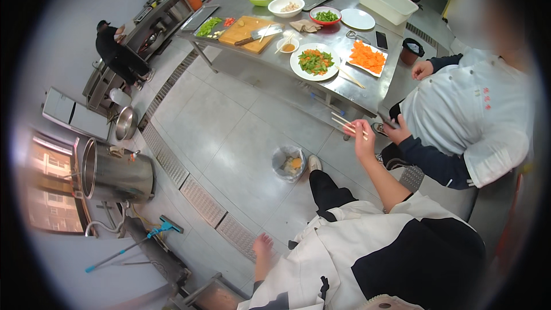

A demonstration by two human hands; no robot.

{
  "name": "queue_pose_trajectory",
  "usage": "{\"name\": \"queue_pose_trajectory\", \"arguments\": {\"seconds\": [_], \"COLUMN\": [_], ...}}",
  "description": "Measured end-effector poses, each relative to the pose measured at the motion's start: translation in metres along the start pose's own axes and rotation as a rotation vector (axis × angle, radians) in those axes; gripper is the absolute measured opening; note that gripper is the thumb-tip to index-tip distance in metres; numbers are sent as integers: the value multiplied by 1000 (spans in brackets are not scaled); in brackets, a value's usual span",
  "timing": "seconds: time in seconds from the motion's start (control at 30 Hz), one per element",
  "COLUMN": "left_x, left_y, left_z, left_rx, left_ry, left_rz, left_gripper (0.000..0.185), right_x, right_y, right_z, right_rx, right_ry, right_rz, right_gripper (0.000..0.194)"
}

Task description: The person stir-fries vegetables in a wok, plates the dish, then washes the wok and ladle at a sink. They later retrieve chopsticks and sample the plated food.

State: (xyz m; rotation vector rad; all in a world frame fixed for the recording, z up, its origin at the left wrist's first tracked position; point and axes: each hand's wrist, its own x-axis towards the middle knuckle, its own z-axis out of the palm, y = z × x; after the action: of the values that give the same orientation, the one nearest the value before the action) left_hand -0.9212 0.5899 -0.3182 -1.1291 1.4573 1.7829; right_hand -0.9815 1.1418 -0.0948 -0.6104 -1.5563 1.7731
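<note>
Near the co-worker at the right, my right hand (362,137) grips a pair of chopsticks (342,123), their tips pointing up and left. Low over the floor beside my apron hangs my left hand (263,245), slightly blurred and holding nothing that shows. Ahead on the steel table (357,90) are a plate of green peppers and carrot (316,62) and a white dish of sliced carrots (368,58). Another pair of chopsticks (351,76) rests at the plate's edge. Farther left, a cleaver (258,35) lies on a wooden cutting board (241,28).
A lined waste bin (289,164) stands by my foot. The co-worker (465,107) holds a phone close to my right hand. Drain grates (202,200) cross the floor. At left are a large steel pot (120,172), a squeegee (165,226) and another person (112,47) at a counter.
</note>
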Motion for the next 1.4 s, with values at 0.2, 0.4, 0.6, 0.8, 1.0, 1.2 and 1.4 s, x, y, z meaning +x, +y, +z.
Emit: {"name": "queue_pose_trajectory", "arguments": {"seconds": [0.2, 0.4, 0.6, 0.8, 1.0, 1.2, 1.4], "left_x": [8, 1, 22, 61, 103, 182, 256], "left_y": [55, 109, 180, 272, 344, 414, 474], "left_z": [53, 94, 152, 231, 252, 186, 134], "left_rx": [168, 665, 632, 344, 458, 838, 1237], "left_ry": [-77, -101, -36, 77, -31, -243, -567], "left_rz": [-59, 109, 87, 34, 11, 173, 394], "left_gripper": [43, 35, 27, 20, 19, 33, 42], "right_x": [151, 251, 284, 295, 296, 293, 268], "right_y": [54, 105, 137, 135, 130, 110, 7], "right_z": [48, 74, 87, 96, 106, 134, 199], "right_rx": [-83, -234, -341, -402, -504, -120, 106], "right_ry": [79, 70, 106, 190, 278, 567, 617], "right_rz": [-5, -16, 42, 46, 2, 86, -11], "right_gripper": [23, 19, 18, 17, 16, 22, 31]}}
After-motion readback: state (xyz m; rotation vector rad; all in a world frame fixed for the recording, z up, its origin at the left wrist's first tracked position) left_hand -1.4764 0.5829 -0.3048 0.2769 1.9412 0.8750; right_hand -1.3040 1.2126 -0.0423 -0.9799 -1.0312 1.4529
